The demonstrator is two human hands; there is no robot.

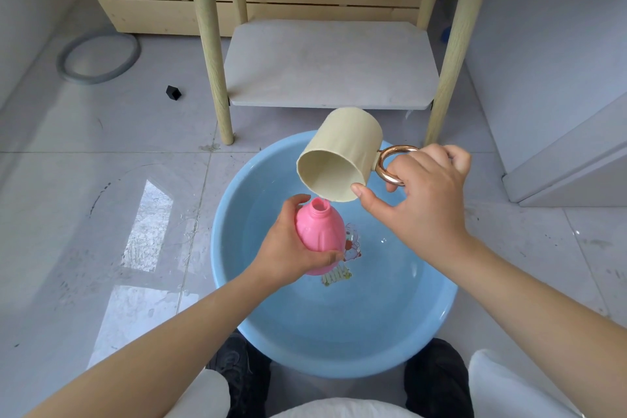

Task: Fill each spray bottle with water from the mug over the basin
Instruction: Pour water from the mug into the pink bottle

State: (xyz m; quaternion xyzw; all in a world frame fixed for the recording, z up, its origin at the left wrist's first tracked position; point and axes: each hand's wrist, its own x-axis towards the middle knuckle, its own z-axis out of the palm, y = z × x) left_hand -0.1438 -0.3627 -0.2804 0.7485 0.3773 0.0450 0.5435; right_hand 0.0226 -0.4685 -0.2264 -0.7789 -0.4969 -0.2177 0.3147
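Observation:
My left hand [286, 248] grips a pink spray bottle [319, 231] with no spray head, its open neck pointing up, over a light blue basin [339, 350] that holds water. My right hand [424, 200] holds a cream mug [342, 153] by its copper ring handle [390, 166], thumb against the rim. The mug is tipped far over, its mouth facing me and its lower lip just above the bottle's neck. I cannot make out a stream of water.
The basin stands on a wet grey tiled floor between my black shoes [237, 373]. A small table with pale wooden legs [210, 44] and a lower shelf [329, 65] stands just behind it. A grey hose loop [98, 58] and a small black cube [173, 92] lie at left.

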